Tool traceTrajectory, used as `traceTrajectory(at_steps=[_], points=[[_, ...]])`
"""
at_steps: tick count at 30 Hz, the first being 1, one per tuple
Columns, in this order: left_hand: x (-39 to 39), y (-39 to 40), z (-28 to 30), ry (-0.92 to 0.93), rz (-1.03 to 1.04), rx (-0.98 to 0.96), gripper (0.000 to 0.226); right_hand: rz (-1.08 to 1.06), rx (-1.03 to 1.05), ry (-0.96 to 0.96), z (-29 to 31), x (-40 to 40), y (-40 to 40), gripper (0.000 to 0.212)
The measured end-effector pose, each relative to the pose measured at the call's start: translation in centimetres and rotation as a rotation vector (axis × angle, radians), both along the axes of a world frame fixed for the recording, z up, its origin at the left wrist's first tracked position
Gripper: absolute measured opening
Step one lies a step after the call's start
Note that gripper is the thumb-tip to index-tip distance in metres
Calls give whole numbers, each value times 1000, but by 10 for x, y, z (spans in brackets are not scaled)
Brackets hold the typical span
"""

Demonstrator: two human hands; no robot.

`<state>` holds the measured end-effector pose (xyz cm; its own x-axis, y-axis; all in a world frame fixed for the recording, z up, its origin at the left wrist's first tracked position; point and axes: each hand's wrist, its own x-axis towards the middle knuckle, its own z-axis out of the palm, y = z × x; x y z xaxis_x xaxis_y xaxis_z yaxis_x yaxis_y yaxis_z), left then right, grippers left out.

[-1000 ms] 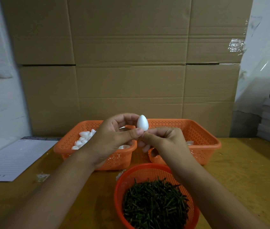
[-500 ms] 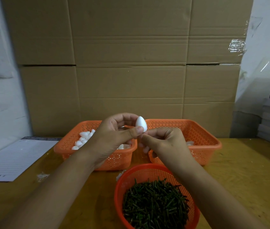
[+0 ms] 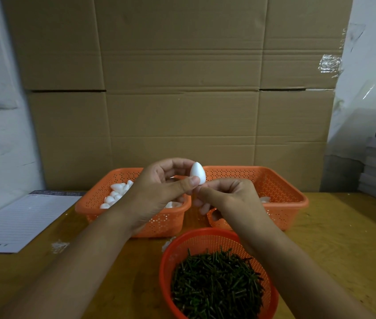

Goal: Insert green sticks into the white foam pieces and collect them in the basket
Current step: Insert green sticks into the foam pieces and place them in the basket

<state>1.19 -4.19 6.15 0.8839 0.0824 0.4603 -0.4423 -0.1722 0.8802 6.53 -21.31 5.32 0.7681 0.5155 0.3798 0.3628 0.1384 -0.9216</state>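
Left hand pinches a white foam egg; right hand pinches beneath it (stick hidden), likely inserting; next, drop it into the right basket.

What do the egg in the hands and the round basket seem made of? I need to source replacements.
The egg, pinched by the left hand with the right hand beneath it, looks like matte white foam: smooth, no shine. The round basket looks like moulded orange-red plastic: thin perforated wall, slight sheen.
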Motion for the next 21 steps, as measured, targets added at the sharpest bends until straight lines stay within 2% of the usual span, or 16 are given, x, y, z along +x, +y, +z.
traceTrajectory(at_steps=[11,21], points=[[4,2,-2,-10,17,-21,24,21,21,100,0,1,1,15],[6,3,-4,0,10,-43,34,96,33,132,-1,2,3,20]])
